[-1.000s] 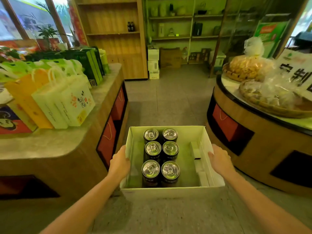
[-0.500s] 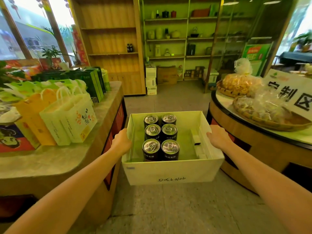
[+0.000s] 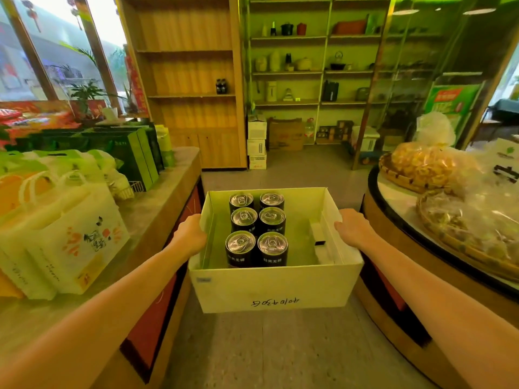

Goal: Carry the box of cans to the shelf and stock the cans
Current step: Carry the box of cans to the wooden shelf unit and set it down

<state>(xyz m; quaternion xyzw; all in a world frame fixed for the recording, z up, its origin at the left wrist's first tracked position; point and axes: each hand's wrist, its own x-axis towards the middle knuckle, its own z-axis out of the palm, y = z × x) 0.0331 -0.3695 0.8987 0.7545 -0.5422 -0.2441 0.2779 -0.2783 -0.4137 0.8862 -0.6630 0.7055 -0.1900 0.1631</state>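
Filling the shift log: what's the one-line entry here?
carry | left hand, right hand gripping box | six cans upright | shelf ahead

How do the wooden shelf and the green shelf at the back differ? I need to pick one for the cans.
The wooden shelf is nearly bare, holding only two dark bottles; the green shelf is crowded with jars and pots. The wooden shelf has a slatted wood back and closed cabinet doors below; the green shelf is open to the floor, with cartons at its foot. Both stand side by side.

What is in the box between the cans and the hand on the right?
In the head view, a small loose cardboard piece lies on the box floor between the cans and the right hand, which grips the box's side wall.
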